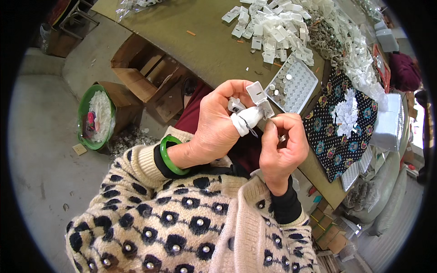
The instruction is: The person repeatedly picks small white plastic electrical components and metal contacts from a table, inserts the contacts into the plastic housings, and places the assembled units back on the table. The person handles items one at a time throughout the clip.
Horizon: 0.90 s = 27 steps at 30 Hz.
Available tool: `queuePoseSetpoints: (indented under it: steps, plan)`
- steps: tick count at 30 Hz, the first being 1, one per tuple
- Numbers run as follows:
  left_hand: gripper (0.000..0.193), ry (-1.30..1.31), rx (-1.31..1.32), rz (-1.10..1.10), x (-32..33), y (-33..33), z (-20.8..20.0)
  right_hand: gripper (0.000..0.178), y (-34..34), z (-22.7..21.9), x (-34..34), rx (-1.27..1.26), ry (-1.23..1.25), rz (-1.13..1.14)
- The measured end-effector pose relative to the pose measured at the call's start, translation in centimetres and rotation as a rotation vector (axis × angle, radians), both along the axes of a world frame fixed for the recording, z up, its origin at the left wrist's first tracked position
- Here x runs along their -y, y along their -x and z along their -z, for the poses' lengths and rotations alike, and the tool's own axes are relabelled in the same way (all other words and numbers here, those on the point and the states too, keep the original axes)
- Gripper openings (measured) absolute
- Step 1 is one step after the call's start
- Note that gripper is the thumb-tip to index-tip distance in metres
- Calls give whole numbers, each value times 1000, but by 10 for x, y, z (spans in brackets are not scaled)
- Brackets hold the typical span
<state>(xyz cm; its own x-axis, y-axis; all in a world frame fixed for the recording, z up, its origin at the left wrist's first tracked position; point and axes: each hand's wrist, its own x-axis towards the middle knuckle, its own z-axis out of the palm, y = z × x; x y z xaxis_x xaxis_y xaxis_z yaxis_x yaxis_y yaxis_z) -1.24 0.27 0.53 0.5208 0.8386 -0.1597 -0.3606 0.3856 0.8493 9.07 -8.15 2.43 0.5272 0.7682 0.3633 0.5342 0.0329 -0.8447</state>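
My left hand (207, 123) is closed on a small white translucent plastic case (256, 92), whose lid stands open. White wrapping (246, 121) tied with a dark thread covers the thumb of that hand. A second small white piece (235, 105) shows between its fingers. My right hand (286, 148) meets the case from the right, thumb and forefinger pinched at its lower edge. Something small and shiny (282, 138) shows by its curled fingers, too little to name. Both hands are above the table's near edge.
Several similar cases lie in a pile (273, 29) on the green table (182, 32). Right of my hands are a white tray (304, 86) with round pockets and a dark patterned cloth (325, 148) bearing white pieces. A cardboard box (134, 84) and a green tub (85, 142) stand at left.
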Motion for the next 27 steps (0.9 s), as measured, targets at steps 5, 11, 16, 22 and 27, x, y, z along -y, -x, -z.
queuePoseSetpoints:
  steps: [5, 11, 16, 22, 27]
  plan:
    - [32, -298, -71, -103, 4, -2, 3, 13, 2, 1, -4, 173, -64, 43]
    - [32, -775, -119, -209, -2, 3, 3, 17, 0, 13, -9, 375, -120, 43]
    - [35, 35, 32, -83, 1, 4, -3, 21, 0, 20, -10, 452, -169, 56]
    - [21, 444, 189, 169, -10, 12, -1, 24, 1, 21, -11, 493, -139, 44]
    - [21, 535, 265, 265, -13, 14, 2, 24, 2, 20, -10, 390, -104, 32]
